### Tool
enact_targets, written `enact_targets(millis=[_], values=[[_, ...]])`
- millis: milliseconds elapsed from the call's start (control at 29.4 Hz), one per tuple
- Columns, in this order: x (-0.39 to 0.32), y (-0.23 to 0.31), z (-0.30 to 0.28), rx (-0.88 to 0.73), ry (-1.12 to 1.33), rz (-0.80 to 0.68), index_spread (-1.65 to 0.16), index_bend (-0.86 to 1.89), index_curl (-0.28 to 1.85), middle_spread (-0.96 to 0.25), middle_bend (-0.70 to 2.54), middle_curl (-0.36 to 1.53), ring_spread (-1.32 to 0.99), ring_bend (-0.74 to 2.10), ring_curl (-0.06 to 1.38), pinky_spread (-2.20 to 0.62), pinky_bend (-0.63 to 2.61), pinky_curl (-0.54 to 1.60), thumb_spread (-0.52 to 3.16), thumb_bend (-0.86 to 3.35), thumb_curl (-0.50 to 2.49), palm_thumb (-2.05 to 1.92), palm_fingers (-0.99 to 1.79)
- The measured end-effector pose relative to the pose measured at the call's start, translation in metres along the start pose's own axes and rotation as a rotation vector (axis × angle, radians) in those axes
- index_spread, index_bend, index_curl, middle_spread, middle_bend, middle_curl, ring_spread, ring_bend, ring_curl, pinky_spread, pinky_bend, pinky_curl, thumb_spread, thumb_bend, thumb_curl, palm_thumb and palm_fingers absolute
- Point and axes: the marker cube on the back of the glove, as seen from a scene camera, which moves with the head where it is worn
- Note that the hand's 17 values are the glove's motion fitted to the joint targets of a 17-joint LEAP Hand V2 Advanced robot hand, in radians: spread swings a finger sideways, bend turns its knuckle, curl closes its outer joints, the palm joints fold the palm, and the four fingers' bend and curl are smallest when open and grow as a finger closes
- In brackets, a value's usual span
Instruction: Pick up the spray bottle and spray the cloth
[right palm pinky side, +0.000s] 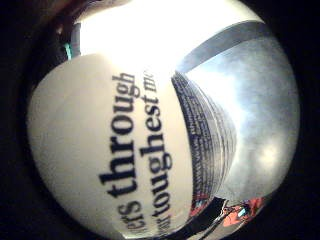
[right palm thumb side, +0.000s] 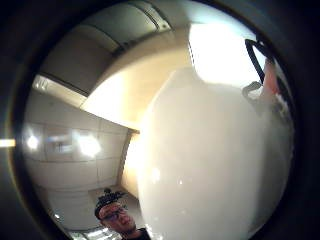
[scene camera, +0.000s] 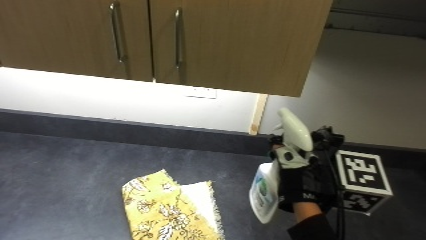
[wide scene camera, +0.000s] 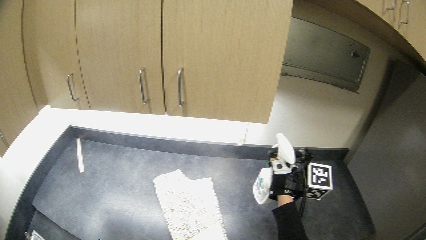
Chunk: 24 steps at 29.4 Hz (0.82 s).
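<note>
The white spray bottle (scene camera: 268, 190) is off the dark countertop (scene camera: 66, 170), held in the air to one side of the cloth, its trigger head (scene camera: 295, 130) uppermost and the labelled body hanging below. The gloved right hand (scene camera: 303, 185) has its fingers curled round the neck, just under the head; whether a finger rests on the trigger itself cannot be told. In the little-finger-side palm view the bottle's printed label (right palm pinky side: 135, 165) fills most of the picture, and the thumb-side view shows the smooth white body (right palm thumb side: 210, 165) just as close, which fits a bottle held against the palm. The yellow floral cloth (scene camera: 163, 207) lies flat on the countertop, partly folded so that a pale underside (scene camera: 198, 197) shows, near the bottle but apart from it. Wooden wall cabinets (scene camera: 200, 40) hang above the back of the counter. Picking up looks done, and the step in hand appears to be bringing the bottle to bear. The next move likely calls for turning the nozzle toward the cloth, then squeezing the trigger.
</note>
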Motion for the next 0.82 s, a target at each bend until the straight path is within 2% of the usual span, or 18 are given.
enact_targets(millis=[136,374,544,817], values=[[0.006,0.011,0.038,-0.137,0.029,0.012,-0.18,0.25,0.6,-0.08,0.47,0.57,-0.13,0.4,0.51,-0.03,0.2,0.38,0.81,-0.01,0.69,1.22,1.12],[0.032,-0.002,0.05,-0.247,0.112,0.068,-0.18,0.24,0.61,-0.08,0.47,0.58,-0.12,0.4,0.52,-0.03,0.2,0.4,0.81,-0.01,0.7,1.22,1.12],[0.042,-0.002,0.072,-0.414,0.41,0.25,-0.18,0.23,0.62,-0.08,0.46,0.59,-0.12,0.41,0.53,-0.03,0.2,0.42,0.81,-0.01,0.7,1.23,1.14],[0.117,-0.006,0.086,-0.64,0.983,0.659,-0.18,0.22,0.63,-0.08,0.48,0.6,-0.12,0.43,0.55,-0.04,0.2,0.44,0.81,-0.01,0.71,1.23,1.14]])
